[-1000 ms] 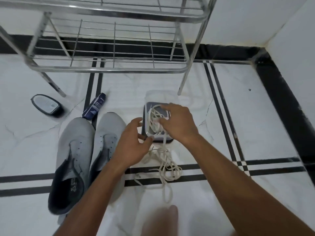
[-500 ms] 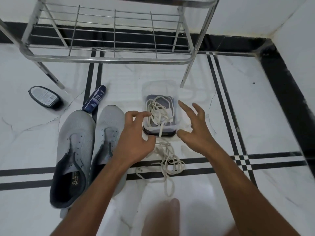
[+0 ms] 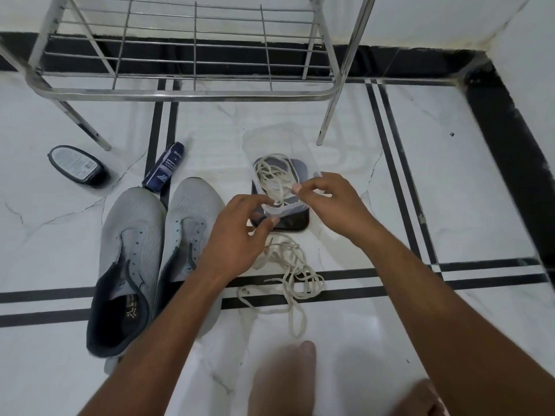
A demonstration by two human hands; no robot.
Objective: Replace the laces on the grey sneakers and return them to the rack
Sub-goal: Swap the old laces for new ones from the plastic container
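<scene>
Two grey sneakers, the left one (image 3: pixel 126 259) and the right one (image 3: pixel 189 226), lie side by side on the floor with bare eyelets. To their right stands a clear plastic container (image 3: pixel 295 169) on a dark base, with a cream lace (image 3: pixel 270 175) coiled inside. My left hand (image 3: pixel 237 238) pinches its near rim between thumb and fingers. My right hand (image 3: pixel 333 205) curls its fingers around the rim on the right side. More cream laces (image 3: pixel 289 274) lie tangled on the floor in front of the container. The metal shoe rack (image 3: pixel 192 94) stands behind.
A blue cleaner bottle (image 3: pixel 164 169) lies by the sneaker toes, and a dark oval polish sponge (image 3: pixel 76 166) sits further left. A rack leg (image 3: pixel 326 127) comes down just behind the container. The wall corner is at the right. My knee (image 3: pixel 282 379) shows at the bottom.
My right hand left the lace in the container, drew back open, then returned to grip the rim. My left hand shifted from beside the container onto its near rim.
</scene>
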